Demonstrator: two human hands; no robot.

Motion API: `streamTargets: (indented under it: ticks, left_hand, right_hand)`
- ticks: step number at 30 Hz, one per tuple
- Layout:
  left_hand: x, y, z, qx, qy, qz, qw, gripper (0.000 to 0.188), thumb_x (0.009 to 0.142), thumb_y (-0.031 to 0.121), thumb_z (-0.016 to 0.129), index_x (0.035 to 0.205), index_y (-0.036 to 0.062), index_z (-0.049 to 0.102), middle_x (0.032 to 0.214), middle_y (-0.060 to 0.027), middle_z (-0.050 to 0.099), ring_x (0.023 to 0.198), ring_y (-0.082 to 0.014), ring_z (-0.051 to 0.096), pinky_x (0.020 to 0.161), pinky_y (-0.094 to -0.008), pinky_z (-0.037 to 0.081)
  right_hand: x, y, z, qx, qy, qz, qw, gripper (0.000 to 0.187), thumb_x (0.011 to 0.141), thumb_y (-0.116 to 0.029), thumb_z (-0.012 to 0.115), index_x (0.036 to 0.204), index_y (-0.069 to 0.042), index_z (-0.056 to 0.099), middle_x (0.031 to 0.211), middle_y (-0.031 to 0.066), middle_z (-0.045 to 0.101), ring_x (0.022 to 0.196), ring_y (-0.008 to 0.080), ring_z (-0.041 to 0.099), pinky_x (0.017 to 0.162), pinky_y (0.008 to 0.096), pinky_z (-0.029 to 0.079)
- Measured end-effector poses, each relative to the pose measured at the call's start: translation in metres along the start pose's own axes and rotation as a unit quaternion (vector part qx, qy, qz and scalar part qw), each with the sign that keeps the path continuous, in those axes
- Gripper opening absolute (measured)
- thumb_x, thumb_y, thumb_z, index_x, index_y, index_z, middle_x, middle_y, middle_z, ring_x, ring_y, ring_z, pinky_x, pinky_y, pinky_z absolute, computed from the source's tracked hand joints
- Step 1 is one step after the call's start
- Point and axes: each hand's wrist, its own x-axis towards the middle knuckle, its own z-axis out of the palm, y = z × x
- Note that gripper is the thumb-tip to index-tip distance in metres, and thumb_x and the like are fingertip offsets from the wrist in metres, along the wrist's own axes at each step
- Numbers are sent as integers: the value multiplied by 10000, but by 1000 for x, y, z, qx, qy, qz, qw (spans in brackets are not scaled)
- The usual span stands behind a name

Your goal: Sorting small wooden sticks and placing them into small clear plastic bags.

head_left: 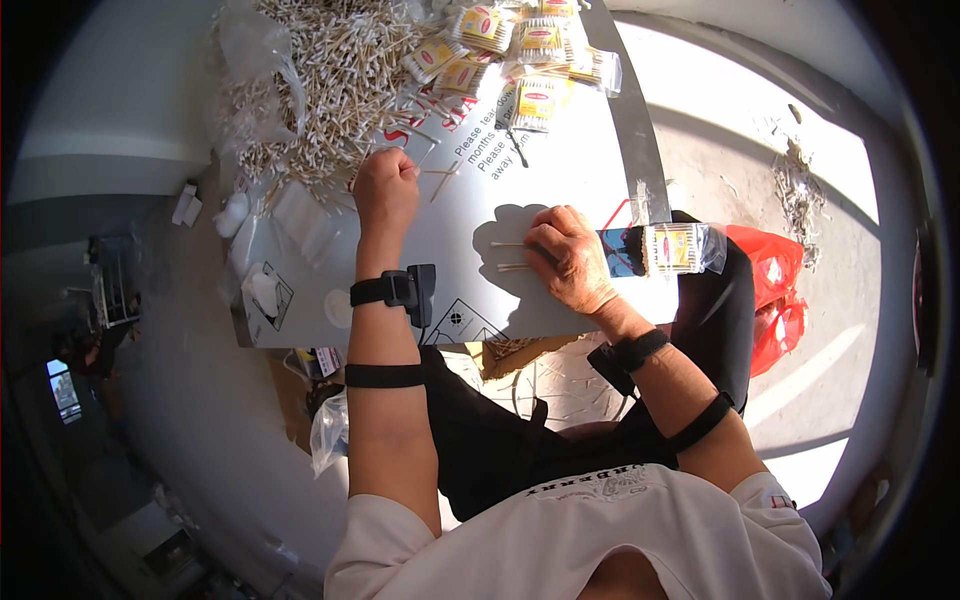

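My left hand [386, 188] is closed at the near right edge of a large heap of loose cotton swabs [335, 85]; whatever its fingers hold is hidden. Lower and to the right, my right hand [572, 258] is curled shut on cotton swabs [509, 267], and two white-tipped ends stick out to its left. Just right of that hand lies a clear packet of cotton swabs [672, 248] with a yellow label, at the table's right edge. A dark blue patterned piece [622, 252] sits between hand and packet.
Several filled swab packets [540, 100] lie at the far right of the silver-white table [420, 240]. Clear plastic bags [258, 45] lie around the heap. A red plastic bag [777, 310] hangs beyond my leg. Below the near edge is a cardboard box [525, 355]. Scattered swabs [797, 190] lie on the floor.
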Motion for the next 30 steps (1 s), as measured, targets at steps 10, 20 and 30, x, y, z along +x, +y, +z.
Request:
streamTargets:
  ticks: [10,20,30]
  left_hand:
    - [12,21,22,-92,82,216,969,143,775,54,702,890,34,619,830,-101,615,760,-264,606,694,-386,487]
    - [-68,19,12,39,47,176,982,147,761,41,687,818,53,551,833,-85,560,851,-312,546,736,-417,458]
    - [-167,32,-32,71,-254,204,943,109,745,15,646,771,16,539,828,-116,568,860,-336,554,722,-435,478]
  right_hand:
    - [1,-1,0,5,9,-5,1000,156,720,-51,688,864,-31,632,973,105,570,909,306,541,811,401,451]
    - [1,0,1,6,7,-4,1000,156,723,-33,685,867,-37,626,970,106,577,900,313,555,803,405,463]
    - [-2,2,-2,-2,2,-8,1000,162,718,-47,693,867,-29,630,964,103,580,896,310,546,805,401,460]
